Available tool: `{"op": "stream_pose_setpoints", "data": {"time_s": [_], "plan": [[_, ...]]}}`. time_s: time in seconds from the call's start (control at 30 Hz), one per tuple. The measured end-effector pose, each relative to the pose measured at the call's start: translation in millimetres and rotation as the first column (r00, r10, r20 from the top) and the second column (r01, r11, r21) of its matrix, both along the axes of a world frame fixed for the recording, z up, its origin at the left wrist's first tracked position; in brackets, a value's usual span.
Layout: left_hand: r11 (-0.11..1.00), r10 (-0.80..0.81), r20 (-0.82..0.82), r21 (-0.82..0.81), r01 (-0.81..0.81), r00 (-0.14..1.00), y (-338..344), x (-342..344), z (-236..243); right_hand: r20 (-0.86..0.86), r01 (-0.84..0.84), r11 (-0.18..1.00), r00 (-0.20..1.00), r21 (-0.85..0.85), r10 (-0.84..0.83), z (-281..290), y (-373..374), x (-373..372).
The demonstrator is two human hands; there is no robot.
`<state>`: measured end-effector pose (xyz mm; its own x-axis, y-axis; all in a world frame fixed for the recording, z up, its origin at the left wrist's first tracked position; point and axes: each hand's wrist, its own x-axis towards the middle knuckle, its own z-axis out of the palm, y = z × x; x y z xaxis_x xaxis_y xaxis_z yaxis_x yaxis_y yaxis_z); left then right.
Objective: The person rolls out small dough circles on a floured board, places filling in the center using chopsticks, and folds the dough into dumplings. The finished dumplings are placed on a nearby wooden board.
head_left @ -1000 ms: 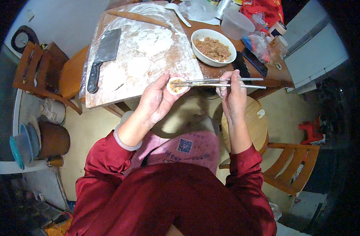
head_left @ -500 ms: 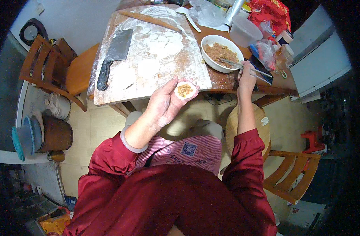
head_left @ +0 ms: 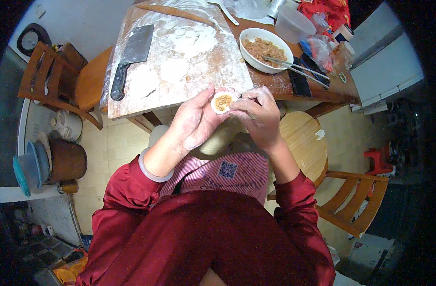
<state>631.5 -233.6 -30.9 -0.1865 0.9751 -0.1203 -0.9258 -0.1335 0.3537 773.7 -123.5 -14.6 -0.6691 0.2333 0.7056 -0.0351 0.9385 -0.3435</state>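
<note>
A round dumpling wrapper [head_left: 223,102] with brown filling in its middle rests on the palm and fingers of my left hand [head_left: 197,116], which cups it palm up. My right hand [head_left: 261,112] pinches the wrapper's right edge with bent fingers. Both hands are dusted with flour. Beyond them on the right, a white bowl [head_left: 245,56] holds more filling, and a pair of chopsticks [head_left: 304,68] leans in it across the rim. A floured wooden board [head_left: 146,106] lies just past my left hand.
On the board lie a cleaver [head_left: 138,46], a rolling pin [head_left: 175,14] and several pale wrappers [head_left: 174,70]. A white spoon [head_left: 226,12], a plastic tub [head_left: 294,25] and a dark phone [head_left: 300,81] are on the table. A round stool [head_left: 301,143] and wooden chair [head_left: 356,200] stand at right.
My right hand has let go of the chopsticks, left in the bowl, and come left to the wrapper's edge. The view has shifted slightly, so the table sits higher.
</note>
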Motion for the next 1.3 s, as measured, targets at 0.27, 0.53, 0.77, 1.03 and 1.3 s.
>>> {"op": "stream_pose_setpoints", "data": {"time_s": [0.27, 0.53, 0.77, 1.03, 1.3], "plan": [[0.995, -0.091, -0.676, -0.023, 0.102, 0.732, -15.1, 2.0, -4.8, 0.004, -0.021, 0.999, 1.0, -0.041, 0.022, 1.5, -6.6, -14.9], [1.0, -0.024, -0.852, -0.024, 0.007, 0.522, -15.7, -0.8, -13.8, 0.021, 0.022, 0.999, 1.0, -0.05, -0.021, 2.1, -13.5, -17.5], [0.989, 0.046, -0.976, 0.015, -0.145, 0.212, -19.2, -0.9, -18.8, 0.041, -0.001, 0.999, 0.999, -0.044, 0.003, 2.6, -14.7, -15.6], [0.952, 0.124, -0.981, 0.076, -0.297, 0.148, -20.7, 2.4, -22.2, 0.046, 0.022, 0.983, 0.999, -0.183, -0.014, -5.5, -17.7, -19.6], [0.93, 0.271, -0.772, 0.058, -0.362, 0.575, -29.0, -3.5, -18.8, -0.05, 0.016, 0.814, 0.997, -0.58, -0.056, -4.7, -26.5, -16.7]]}}
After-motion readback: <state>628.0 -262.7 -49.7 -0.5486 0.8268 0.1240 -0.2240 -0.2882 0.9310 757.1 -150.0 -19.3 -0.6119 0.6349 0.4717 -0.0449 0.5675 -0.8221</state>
